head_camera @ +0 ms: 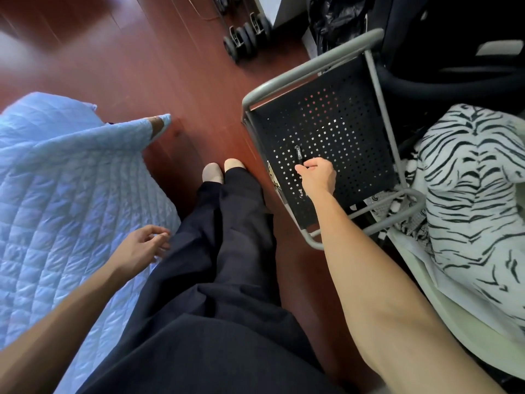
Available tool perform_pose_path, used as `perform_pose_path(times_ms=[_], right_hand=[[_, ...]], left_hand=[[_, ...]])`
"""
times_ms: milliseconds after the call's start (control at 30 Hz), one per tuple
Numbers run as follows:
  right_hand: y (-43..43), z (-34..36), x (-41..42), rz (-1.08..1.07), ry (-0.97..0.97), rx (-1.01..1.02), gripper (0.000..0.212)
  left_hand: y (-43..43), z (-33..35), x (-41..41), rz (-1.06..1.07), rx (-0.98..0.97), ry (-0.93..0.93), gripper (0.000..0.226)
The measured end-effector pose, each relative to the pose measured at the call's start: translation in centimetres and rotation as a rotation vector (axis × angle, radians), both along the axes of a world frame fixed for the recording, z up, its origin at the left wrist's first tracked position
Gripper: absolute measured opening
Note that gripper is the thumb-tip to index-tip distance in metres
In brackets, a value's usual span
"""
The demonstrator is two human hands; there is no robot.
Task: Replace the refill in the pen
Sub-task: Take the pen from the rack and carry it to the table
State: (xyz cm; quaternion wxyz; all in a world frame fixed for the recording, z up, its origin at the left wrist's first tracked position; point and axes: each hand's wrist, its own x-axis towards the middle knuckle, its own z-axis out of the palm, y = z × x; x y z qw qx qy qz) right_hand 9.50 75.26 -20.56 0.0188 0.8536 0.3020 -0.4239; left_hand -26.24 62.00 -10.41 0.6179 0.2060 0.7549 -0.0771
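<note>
The right hand (316, 174) pinches the slim black pen (299, 155) on the black perforated metal shelf (326, 115); the left hand (142, 245) hangs loosely spread and empty; refill swap apparently not begun.

Right hand (316, 174) pinching pen (299, 154) on perforated tray (355, 115); left hand (142, 245) loose.

1 head-worn view, looking steeply down, wide-angle, legs (227, 265) close below — perforated shelf (326, 132) farther, right of centre
</note>
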Motion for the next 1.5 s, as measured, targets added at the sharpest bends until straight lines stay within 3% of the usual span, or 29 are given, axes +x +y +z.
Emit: perform_pose_path(times_ms=[367, 667, 933, 1167, 1500], right_hand=[[0.4, 12.0, -3.2, 0.107, 0.229, 0.118, 0.032], [0.4, 18.6, -8.6, 0.305, 0.466, 0.187, 0.019], [2.7, 19.3, -12.9, 0.492, 0.518, 0.226, 0.009], [8.3, 18.9, -18.4, 0.566, 0.498, 0.215, 0.009], [20.0, 21.2, -30.0, 0.634, 0.444, 0.271, 0.008]], left_hand=[[2.1, 7.1, 0.2, 0.143, 0.186, 0.016, 0.022], [-1.0, 10.4, -2.9, 0.332, 0.266, 0.056, 0.023], [-5.5, 10.2, -5.4, 0.537, 0.213, 0.104, 0.016], [-7.3, 9.7, -8.4, 0.543, 0.135, 0.138, 0.016], [3.5, 8.2, -19.9, 0.589, 0.159, 0.155, 0.024]])
